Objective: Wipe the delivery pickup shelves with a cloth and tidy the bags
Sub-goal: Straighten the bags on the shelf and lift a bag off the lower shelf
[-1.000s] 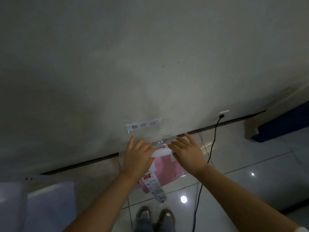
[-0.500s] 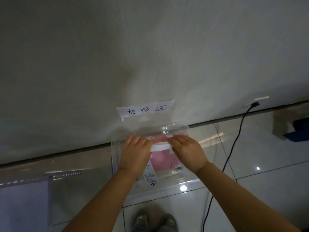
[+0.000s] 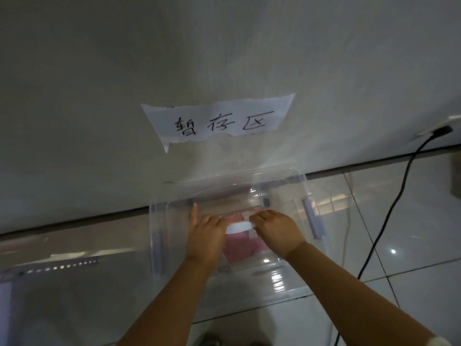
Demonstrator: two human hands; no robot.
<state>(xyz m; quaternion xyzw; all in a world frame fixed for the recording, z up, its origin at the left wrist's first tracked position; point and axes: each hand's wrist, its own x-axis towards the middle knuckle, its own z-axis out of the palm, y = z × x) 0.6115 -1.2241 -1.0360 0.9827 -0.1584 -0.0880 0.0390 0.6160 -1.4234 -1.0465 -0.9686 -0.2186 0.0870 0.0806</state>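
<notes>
A torn paper label (image 3: 219, 121) with handwritten characters is stuck to the grey wall (image 3: 99, 71). At the right, a black cable (image 3: 389, 208) runs from a wall socket (image 3: 442, 128) down across the glossy tiled floor (image 3: 411, 265).

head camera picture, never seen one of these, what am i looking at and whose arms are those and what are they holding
There is no machine here: the camera sits on a person's head and looks forward and down, so the two bare arms reaching in from below are that person's own.

The left hand and the right hand both hold a pink bag by its white handle strip, with fingers curled over it; the left forefinger sticks up straight. The bag sits inside a clear plastic box standing on the glossy tiled floor against a grey wall.

On the wall above is a torn paper label with handwritten characters. At the right a black cable runs down from a wall socket. No cloth is visible.
</notes>
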